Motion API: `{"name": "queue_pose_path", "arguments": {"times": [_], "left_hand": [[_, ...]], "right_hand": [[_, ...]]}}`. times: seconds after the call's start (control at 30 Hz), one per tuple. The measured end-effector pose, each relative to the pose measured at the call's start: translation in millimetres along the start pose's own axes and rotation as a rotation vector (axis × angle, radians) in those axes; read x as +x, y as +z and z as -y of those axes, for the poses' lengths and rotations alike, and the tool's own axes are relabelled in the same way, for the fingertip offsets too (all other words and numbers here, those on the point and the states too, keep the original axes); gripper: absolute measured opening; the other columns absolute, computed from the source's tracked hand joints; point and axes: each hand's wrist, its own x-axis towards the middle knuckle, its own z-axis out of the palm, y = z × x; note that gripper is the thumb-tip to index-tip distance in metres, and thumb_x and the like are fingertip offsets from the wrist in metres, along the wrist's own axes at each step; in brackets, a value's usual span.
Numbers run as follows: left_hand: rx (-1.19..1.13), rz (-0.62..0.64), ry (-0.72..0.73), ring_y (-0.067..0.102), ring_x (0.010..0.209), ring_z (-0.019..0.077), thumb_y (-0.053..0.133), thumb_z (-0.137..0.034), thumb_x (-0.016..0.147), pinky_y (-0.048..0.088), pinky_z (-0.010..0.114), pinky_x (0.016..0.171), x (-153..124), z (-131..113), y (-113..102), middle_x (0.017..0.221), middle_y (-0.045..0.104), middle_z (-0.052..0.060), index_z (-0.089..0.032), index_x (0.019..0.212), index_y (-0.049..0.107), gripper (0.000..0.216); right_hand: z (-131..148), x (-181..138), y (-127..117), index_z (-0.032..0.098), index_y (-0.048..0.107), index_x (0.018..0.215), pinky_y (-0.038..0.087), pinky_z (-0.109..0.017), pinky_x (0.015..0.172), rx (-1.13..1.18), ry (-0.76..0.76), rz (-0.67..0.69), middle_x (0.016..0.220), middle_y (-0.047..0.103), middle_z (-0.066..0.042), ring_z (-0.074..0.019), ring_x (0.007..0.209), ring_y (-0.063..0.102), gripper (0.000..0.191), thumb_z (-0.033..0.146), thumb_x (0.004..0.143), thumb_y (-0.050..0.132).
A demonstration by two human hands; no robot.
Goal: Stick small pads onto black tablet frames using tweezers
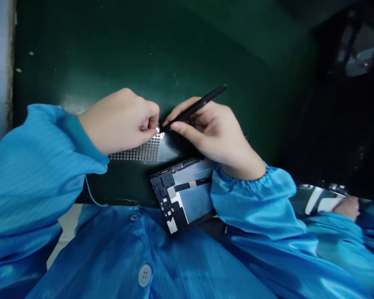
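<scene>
My right hand (216, 131) holds slim black tweezers (196, 107) like a pen, their tip pointing down and left. The tip meets the upper right corner of a sheet of small grey square pads (143, 151) on the green table. My left hand (121, 120) is closed, thumb and forefinger pinched at that same corner; a bright bit shows between the fingertips. The left hand covers much of the sheet. Below my right wrist lies an opened flat electronic device (196, 203), tilted, with a black frame, a grey-blue panel and a dark flex strip; my sleeve hides its right end.
The green table (137, 50) stretches away in front, with small white scraps (31, 53) at the far left. Dark equipment (361, 50) stands at the upper right. At the lower right, another person's hand (347, 207) rests near a white item (327, 204).
</scene>
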Motion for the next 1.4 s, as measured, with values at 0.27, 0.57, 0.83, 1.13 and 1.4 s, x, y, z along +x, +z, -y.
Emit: {"name": "queue_pose_path", "arguments": {"times": [0.27, 0.57, 0.83, 1.13, 1.4], "left_hand": [[0.112, -0.062, 0.070, 0.058, 0.063, 0.0088, 0.063, -0.032, 0.089, 0.056, 0.039, 0.100, -4.9, 5.6, -0.2, 0.060, 0.058, -0.008, -0.020, 0.080, 0.075, 0.019], [0.157, -0.084, 0.092, 0.062, 0.067, 0.0083, 0.050, -0.053, 0.093, 0.054, 0.040, 0.098, -5.2, 8.3, 1.3, 0.064, 0.058, -0.007, -0.018, 0.084, 0.078, 0.045], [0.189, -0.025, 0.055, 0.065, 0.072, 0.0053, 0.054, -0.045, 0.091, 0.055, 0.040, 0.104, -5.4, -2.8, -2.8, 0.067, 0.059, -0.009, -0.016, 0.090, 0.079, 0.038], [0.162, 0.000, 0.002, 0.068, 0.075, 0.0113, 0.074, -0.024, 0.091, 0.056, 0.043, 0.109, -2.8, -2.2, -4.2, 0.063, 0.059, -0.009, -0.016, 0.087, 0.080, 0.011], [0.026, -0.013, -0.008, 0.078, 0.104, 0.0259, 0.076, -0.019, 0.087, 0.051, 0.060, 0.121, -2.9, -6.4, -6.0, 0.066, 0.060, -0.006, -0.011, 0.081, 0.078, 0.010]], "right_hand": [[19.0, -105.1, 51.3, 0.031, 0.074, 0.121, 0.069, -0.034, 0.086, 0.127, 0.091, -0.588, 0.104, 0.078, -0.002, -0.0171, 0.094, 0.079, 0.013, 0.026, 0.109, 0.072], [7.9, -118.7, 83.3, 0.028, 0.069, 0.122, 0.071, -0.040, 0.089, -0.035, -0.053, -0.627, 0.107, 0.075, -0.005, -0.0197, 0.102, 0.080, 0.023, 0.012, 0.105, 0.069], [25.7, -84.7, 37.5, 0.027, 0.072, 0.119, 0.071, -0.041, 0.096, -0.168, -0.036, -0.382, 0.114, 0.083, -0.005, -0.0219, 0.106, 0.083, 0.016, 0.019, 0.105, 0.075], [4.2, -15.9, 16.3, 0.026, 0.073, 0.112, 0.071, -0.043, 0.102, -0.140, -0.015, -0.082, 0.114, 0.080, -0.004, -0.0235, 0.106, 0.080, 0.037, 0.063, 0.105, 0.072], [11.0, -24.3, 12.4, 0.026, 0.070, 0.108, 0.070, -0.039, 0.093, -0.007, 0.047, -0.118, 0.104, 0.078, -0.001, -0.0194, 0.097, 0.079, 0.031, 0.055, 0.102, 0.080]]}}
